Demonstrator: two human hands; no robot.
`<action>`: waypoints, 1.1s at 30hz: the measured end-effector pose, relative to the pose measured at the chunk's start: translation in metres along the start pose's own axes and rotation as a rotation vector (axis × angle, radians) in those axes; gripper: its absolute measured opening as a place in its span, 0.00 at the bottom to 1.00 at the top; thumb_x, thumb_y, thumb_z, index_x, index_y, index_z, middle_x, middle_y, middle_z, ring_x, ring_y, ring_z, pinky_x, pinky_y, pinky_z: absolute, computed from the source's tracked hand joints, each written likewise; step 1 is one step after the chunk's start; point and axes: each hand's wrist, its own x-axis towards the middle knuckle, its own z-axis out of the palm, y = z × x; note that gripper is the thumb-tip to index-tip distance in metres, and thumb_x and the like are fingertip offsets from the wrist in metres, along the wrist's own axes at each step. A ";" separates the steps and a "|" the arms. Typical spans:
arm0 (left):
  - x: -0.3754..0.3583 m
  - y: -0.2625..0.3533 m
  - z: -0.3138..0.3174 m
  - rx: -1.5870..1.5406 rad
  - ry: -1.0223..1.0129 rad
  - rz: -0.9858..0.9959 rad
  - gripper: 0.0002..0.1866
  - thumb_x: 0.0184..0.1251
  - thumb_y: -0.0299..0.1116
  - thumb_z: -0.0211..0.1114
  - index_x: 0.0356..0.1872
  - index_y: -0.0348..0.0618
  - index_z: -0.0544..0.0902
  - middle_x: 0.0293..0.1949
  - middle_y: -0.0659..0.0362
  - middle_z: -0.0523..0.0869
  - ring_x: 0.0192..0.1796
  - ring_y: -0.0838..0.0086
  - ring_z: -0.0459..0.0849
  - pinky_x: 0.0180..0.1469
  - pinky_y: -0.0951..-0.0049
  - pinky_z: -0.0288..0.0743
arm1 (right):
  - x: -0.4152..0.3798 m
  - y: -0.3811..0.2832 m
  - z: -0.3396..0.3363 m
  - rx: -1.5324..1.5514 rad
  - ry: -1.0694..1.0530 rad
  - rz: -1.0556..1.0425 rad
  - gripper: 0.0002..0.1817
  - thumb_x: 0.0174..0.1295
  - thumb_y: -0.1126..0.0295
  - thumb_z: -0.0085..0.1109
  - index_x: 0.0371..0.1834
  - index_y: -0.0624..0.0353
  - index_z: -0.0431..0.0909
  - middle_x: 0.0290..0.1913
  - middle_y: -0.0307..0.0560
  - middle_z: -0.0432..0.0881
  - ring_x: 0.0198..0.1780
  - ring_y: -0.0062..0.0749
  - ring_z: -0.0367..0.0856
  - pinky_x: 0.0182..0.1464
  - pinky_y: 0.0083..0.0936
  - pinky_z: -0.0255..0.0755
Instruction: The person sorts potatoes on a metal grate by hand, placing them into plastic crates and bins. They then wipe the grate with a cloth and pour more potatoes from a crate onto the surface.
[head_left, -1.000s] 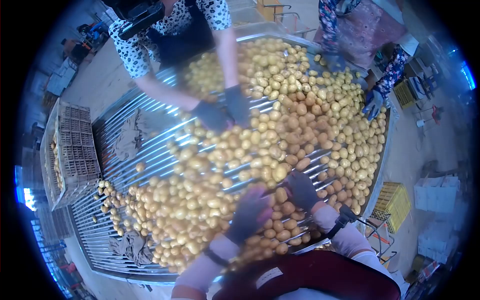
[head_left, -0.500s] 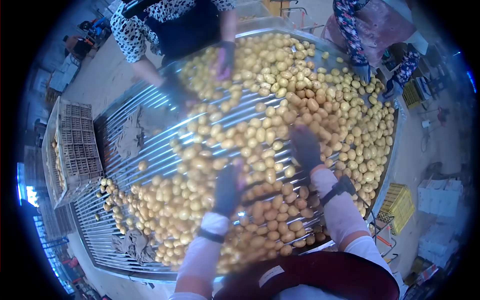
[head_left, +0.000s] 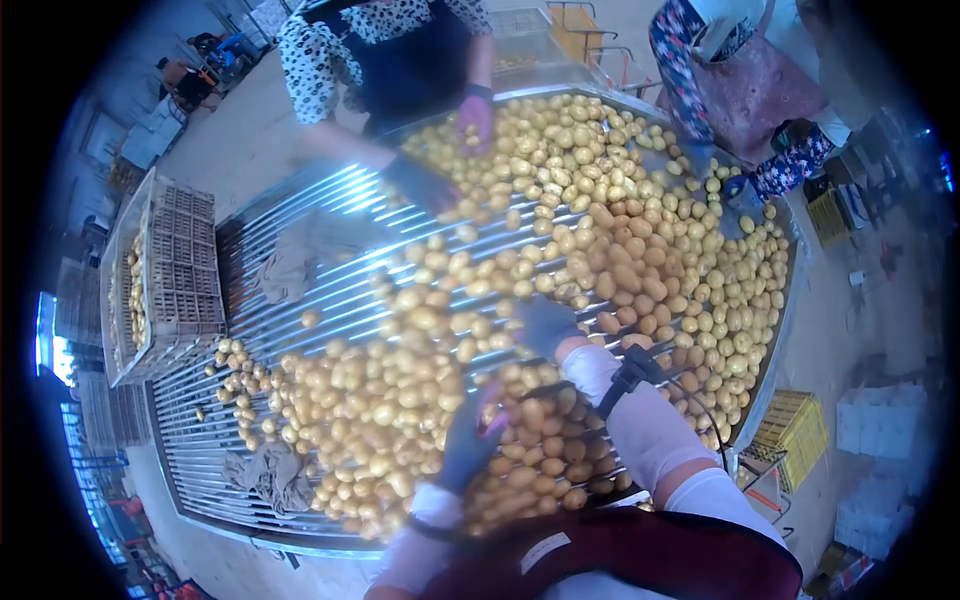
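My left hand (head_left: 472, 438), in a grey glove with a pink palm, is curled just above the sorting table with a small brownish potato (head_left: 488, 413) at its fingers. My right hand (head_left: 546, 325), gloved in grey, reaches over the middle of the potatoes and is smeared by motion, so its fingers cannot be read. Around both hands lie many potatoes (head_left: 385, 385), with a browner group (head_left: 545, 440) close to my body. They rest on a metal roller table (head_left: 345, 250).
Across the table, a person's gloved hands (head_left: 476, 120) work among potatoes; another person in a floral sleeve (head_left: 795, 172) reaches in at the right. A plastic crate (head_left: 180, 270) of potatoes stands at the left. Grey cloths (head_left: 270, 475) lie on the rollers. A yellow crate (head_left: 790, 435) stands on the floor.
My right hand has swept left across the potatoes. My left hand has moved slightly right and nearer my body. The view has shifted, and the opposite person's hands have moved.
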 end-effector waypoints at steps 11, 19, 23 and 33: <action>-0.073 0.032 -0.026 -0.314 0.029 -0.014 0.33 0.83 0.55 0.47 0.71 0.35 0.68 0.39 0.59 0.82 0.35 0.79 0.78 0.35 0.82 0.72 | -0.304 0.052 -0.002 1.020 0.445 0.549 0.19 0.73 0.58 0.60 0.59 0.57 0.76 0.45 0.32 0.78 0.42 0.17 0.75 0.42 0.18 0.72; -0.070 0.057 0.021 -1.458 -0.355 -0.373 0.40 0.81 0.65 0.40 0.76 0.39 0.62 0.60 0.54 0.79 0.60 0.68 0.81 0.56 0.69 0.80 | -0.508 0.096 0.100 0.307 0.714 0.834 0.21 0.75 0.49 0.54 0.45 0.59 0.80 0.35 0.45 0.83 0.37 0.34 0.79 0.42 0.37 0.75; -0.088 0.112 0.049 -1.123 -0.479 -0.161 0.32 0.83 0.55 0.46 0.75 0.42 0.63 0.62 0.53 0.79 0.59 0.66 0.79 0.59 0.64 0.77 | -0.463 0.003 0.055 1.063 0.699 0.931 0.19 0.77 0.52 0.51 0.52 0.56 0.79 0.40 0.42 0.83 0.39 0.29 0.79 0.43 0.27 0.76; -0.083 0.131 0.023 -0.592 -1.024 0.276 0.22 0.82 0.37 0.54 0.69 0.36 0.74 0.56 0.57 0.85 0.50 0.82 0.84 0.47 0.81 0.78 | -0.452 -0.042 0.042 1.846 0.807 0.362 0.13 0.79 0.51 0.46 0.44 0.47 0.70 0.35 0.29 0.71 0.23 0.10 0.63 0.22 0.10 0.57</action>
